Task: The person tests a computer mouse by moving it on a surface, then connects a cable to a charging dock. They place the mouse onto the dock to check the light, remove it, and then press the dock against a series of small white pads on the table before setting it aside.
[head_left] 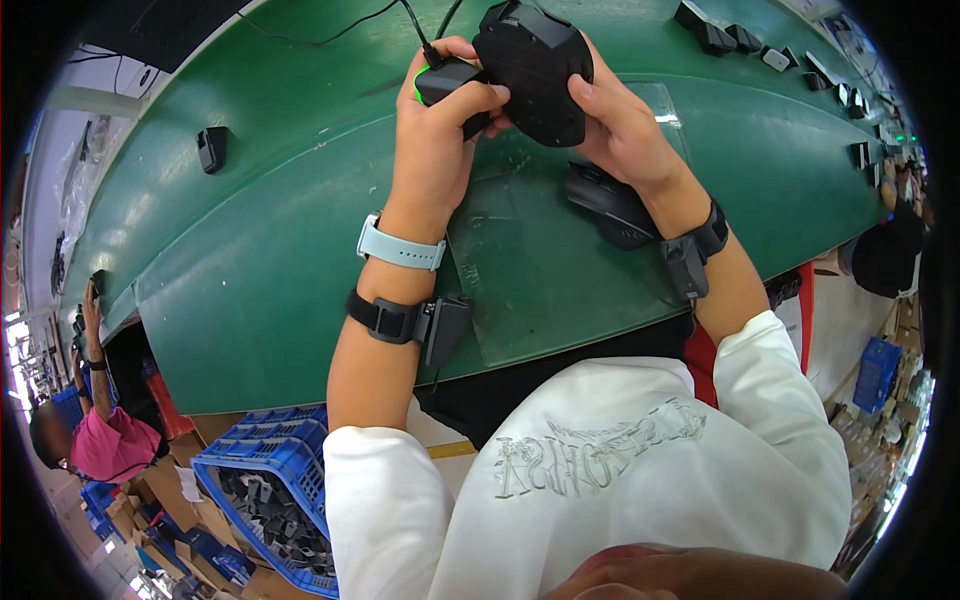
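At the far middle of the table, my left hand (pixel 437 125) is closed around a small black box-shaped device (pixel 448 82) with a green light along its edge. A black cable (pixel 430 52) runs into its top. My right hand (pixel 622 125) grips a black computer mouse (pixel 535 78), its dark, flat underside turned toward me. The mouse and the small device are held side by side; whether they touch is hard to tell. Below my right wrist, a second black computer mouse (pixel 612 205) rests on the table, partly covered by my forearm.
The green table (pixel 250 290) carries a clear sheet (pixel 520 310) under my arms. One small black device (pixel 212 149) stands at left; several more (pixel 717 40) line the far right. A blue crate (pixel 265 450) of black parts sits lower left. Another person (pixel 110 440) works at the left.
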Demonstrator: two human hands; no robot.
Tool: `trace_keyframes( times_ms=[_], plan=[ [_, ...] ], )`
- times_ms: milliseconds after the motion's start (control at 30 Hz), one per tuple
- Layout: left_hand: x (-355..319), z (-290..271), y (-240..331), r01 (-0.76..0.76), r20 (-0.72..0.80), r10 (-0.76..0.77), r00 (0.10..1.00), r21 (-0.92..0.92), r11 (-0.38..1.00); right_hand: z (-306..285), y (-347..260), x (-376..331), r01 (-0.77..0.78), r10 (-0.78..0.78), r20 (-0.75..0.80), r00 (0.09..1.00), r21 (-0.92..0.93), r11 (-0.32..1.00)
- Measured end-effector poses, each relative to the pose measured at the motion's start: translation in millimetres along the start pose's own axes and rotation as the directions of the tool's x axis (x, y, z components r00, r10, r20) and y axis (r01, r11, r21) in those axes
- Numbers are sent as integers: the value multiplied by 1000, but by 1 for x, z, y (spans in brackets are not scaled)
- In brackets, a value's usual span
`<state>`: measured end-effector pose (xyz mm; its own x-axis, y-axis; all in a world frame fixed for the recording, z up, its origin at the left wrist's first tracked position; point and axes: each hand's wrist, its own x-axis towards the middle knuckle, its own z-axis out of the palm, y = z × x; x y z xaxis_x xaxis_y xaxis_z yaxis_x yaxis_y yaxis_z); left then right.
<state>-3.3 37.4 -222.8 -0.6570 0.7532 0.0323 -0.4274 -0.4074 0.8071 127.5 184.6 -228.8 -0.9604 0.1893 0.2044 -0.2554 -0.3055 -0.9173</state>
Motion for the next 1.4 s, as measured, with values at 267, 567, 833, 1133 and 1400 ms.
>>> trace_keyframes(
  times_ms=[267,567,833,1133,1400],
  plan=[
    [-2,-1,-2,18,-19,-17,1000,93,995,0,-1,5,-8,7,13,1000,39,999],
    [6,-7,-1,69,184,-24,983,-242,968,-6,-2,11,134,-111,-131,985,184,974],
    [0,-6,-1,-48,145,39,989,64,997,6,-7,10,227,-270,-230,935,-196,954],
    [-1,-9,-3,-163,125,135,983,256,953,9,-3,7,205,-282,-229,932,-311,928],
    [3,-25,-7,-111,212,47,976,299,948,13,-6,3,333,-536,-82,840,-703,629]
  ],
)
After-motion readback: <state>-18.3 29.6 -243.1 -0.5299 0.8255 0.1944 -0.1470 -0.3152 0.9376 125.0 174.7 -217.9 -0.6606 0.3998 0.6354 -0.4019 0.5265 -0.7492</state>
